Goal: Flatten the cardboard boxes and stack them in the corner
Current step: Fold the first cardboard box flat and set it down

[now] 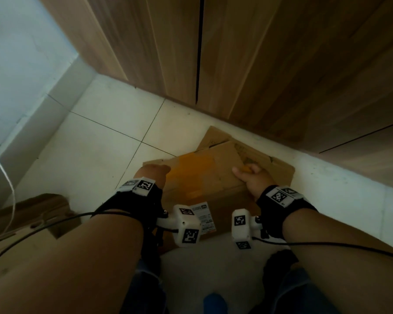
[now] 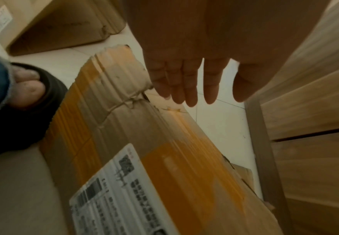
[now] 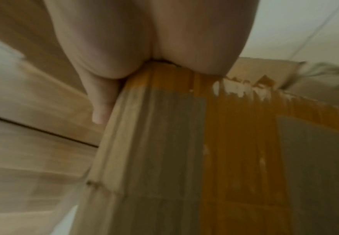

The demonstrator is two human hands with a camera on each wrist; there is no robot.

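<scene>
At lower left an unflattened box (image 1: 30,214) stands; the left hand (image 1: 151,172), fingers straight and spread, reaches past the flattened cardboard box (image 1: 204,177) at centre frame; the right hand (image 1: 253,177) seemingly grips its edge

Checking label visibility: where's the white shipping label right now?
In the head view the white shipping label sits on the near end of the flattened box, between the two wrists; the left wrist view shows it bottom-centre beside the orange tape.
</scene>
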